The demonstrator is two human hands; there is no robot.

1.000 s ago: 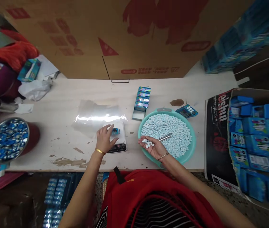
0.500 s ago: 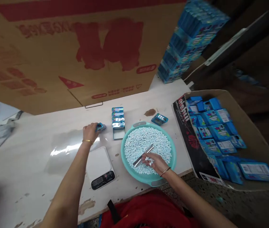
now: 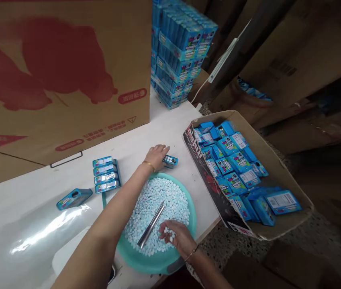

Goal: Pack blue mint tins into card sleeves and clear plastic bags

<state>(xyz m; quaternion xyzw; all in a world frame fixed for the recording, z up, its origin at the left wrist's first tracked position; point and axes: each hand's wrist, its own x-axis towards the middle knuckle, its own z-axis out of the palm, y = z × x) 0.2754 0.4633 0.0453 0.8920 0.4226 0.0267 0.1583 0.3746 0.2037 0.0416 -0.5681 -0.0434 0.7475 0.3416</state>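
A teal basin (image 3: pixel 192 218) holds a heap of small pale-blue candies (image 3: pixel 170 192), with a metal tube (image 3: pixel 151 225) lying on top. My right hand (image 3: pixel 178 237) is palm up over the basin's right side, fingers curled round a few candies. Beyond the basin rim, my left hand (image 3: pixel 157 157) reaches to a small blue tin (image 3: pixel 170 161) with white candies in it; its fingertips touch the tin's left end. One blue container (image 3: pixel 74 198) stands at the left, and several blue tins (image 3: pixel 106 178) sit in a row left of the basin.
An open carton (image 3: pixel 206 176) of blue packets stands at the right. Tall stacks of blue packs (image 3: pixel 179 60) rise behind. A large cardboard box (image 3: pixel 113 48) fills the back left. A white scale (image 3: pixel 68 251) is partly hidden under my left forearm.
My left hand has let go of the blue container at the left and moved right to the candy-filled tin. The view has turned right. My right hand still holds candies over the basin.
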